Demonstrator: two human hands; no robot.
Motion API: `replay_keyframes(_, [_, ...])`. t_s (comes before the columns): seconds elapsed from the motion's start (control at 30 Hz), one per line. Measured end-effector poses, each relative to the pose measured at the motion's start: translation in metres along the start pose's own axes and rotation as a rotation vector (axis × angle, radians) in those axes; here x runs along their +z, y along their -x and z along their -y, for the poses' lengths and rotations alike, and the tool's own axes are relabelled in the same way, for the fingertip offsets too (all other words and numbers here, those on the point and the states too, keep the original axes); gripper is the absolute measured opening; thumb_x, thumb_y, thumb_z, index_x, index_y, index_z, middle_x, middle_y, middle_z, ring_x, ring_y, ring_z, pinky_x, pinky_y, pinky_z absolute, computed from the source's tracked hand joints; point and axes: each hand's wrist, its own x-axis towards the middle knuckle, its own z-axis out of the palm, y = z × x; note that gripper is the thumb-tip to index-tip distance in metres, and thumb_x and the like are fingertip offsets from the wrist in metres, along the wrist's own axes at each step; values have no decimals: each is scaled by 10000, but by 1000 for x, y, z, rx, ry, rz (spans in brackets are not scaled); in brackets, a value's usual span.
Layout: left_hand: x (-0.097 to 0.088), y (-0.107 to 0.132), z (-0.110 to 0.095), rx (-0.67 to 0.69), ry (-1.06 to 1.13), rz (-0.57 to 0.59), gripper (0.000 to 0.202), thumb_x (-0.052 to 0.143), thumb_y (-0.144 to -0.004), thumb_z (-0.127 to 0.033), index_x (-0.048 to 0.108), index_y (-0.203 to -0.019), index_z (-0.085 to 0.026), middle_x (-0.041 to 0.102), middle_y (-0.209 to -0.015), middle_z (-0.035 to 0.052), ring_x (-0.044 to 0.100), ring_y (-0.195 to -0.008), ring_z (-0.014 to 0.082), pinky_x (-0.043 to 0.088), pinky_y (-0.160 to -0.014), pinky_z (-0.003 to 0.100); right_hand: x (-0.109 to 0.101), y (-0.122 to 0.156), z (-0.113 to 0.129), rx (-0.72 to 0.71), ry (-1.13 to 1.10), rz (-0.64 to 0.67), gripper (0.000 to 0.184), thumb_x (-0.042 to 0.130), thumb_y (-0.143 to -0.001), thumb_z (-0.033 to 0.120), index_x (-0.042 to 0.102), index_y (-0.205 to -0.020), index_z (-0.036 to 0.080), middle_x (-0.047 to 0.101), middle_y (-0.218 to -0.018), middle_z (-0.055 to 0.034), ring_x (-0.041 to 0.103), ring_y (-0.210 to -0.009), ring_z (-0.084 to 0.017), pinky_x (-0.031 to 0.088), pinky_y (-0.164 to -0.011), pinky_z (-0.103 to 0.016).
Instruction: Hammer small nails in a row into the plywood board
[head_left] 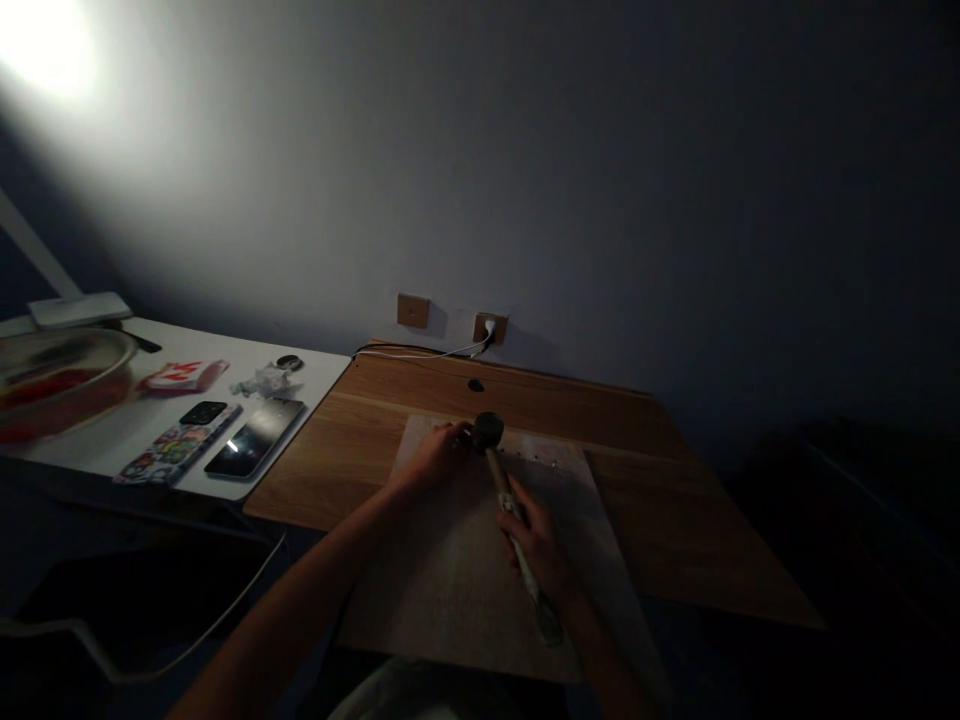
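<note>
While my right hand (pixel 541 545) is closed around the hammer (pixel 510 505) handle, its head near the board's (pixel 450 580) far edge, my left hand (pixel 439 452) pinches something too small to tell.

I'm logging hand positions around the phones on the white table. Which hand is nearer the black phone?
Left. The left hand rests on the pale board, on the side toward the black phone. The right hand grips the hammer handle farther away.
</note>
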Motion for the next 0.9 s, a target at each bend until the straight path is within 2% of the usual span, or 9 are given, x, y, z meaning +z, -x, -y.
replay_keyframes(0.1, [2, 0, 2, -10, -2, -16, 367, 621, -784, -114, 650, -1139, -202, 750, -996, 54, 695, -896, 192, 506, -781, 257, 3, -2, 3, 27, 16, -5, 814, 593, -798, 331, 353, -1548, 127, 448, -550, 99, 390, -389, -82, 322, -343, -183])
replay_keyframes(0.3, [4, -1, 5, -17, -12, -26, 356, 620, -789, -112, 650, -1131, -208, 757, -989, 47, 701, -893, 191, 504, -771, 255, 6, -2, 6, 25, 0, -19, 883, 582, -771, 347, 299, -1569, 100, 445, -552, 97, 382, -389, -90, 319, -331, -193])
replay_keyframes(0.67, [3, -1, 2, -26, 7, -35, 379, 610, -772, -95, 661, -1132, -202, 771, -939, 40, 716, -841, 184, 507, -730, 241, 8, 0, 6, 13, 10, 8, 817, 578, -789, 358, 358, -1536, 111, 437, -557, 106, 361, -376, -78, 303, -325, -191])
replay_keyframes(0.77, [1, -2, 3, -12, 40, -11, 429, 595, -772, -85, 646, -1178, -212, 775, -941, 26, 719, -847, 170, 521, -754, 236, 1, 4, 4, 12, -20, -16, 824, 599, -789, 374, 357, -1536, 126, 444, -575, 103, 372, -390, -76, 312, -337, -187])
replay_keyframes(0.9, [-5, -1, -2, 51, -28, 10, 415, 589, -795, -91, 644, -1185, -221, 757, -1026, 32, 697, -942, 175, 527, -856, 278, -22, 21, 2, 28, -11, -66, 827, 607, -813, 411, 343, -1542, 125, 443, -551, 100, 377, -402, -82, 334, -356, -186])
